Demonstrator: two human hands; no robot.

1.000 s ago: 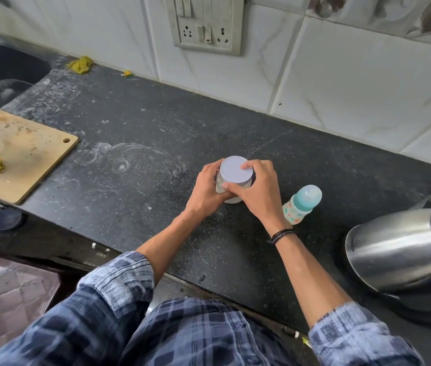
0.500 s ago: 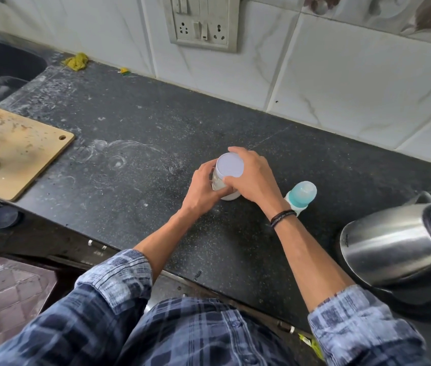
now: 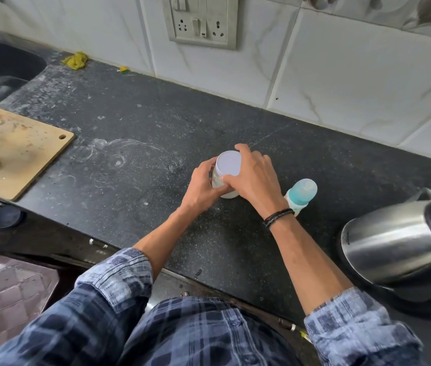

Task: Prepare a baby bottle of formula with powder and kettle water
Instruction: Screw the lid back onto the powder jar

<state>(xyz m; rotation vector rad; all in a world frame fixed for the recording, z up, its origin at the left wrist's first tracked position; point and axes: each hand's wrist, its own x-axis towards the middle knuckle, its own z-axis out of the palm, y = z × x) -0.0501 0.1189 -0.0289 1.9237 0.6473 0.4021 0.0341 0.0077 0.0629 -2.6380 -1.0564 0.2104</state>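
**Two hands work the powder jar [image 3: 219, 182] in the middle of the table [image 3: 156, 122].**
The left hand [image 3: 203, 183] wraps its body and the right hand [image 3: 255, 178] pinches the white lid [image 3: 228, 166]. Small, rigid and likely light, the smooth jar wants bracing low. The baby bottle [image 3: 302, 191] stands just right of it.

I see a home kitchen: dark stone counter [image 3: 130, 143], tiled wall [image 3: 354, 75] with sockets [image 3: 202, 25] behind it, sink [image 3: 0, 64] at its left, kettle [image 3: 393, 249] on its right.
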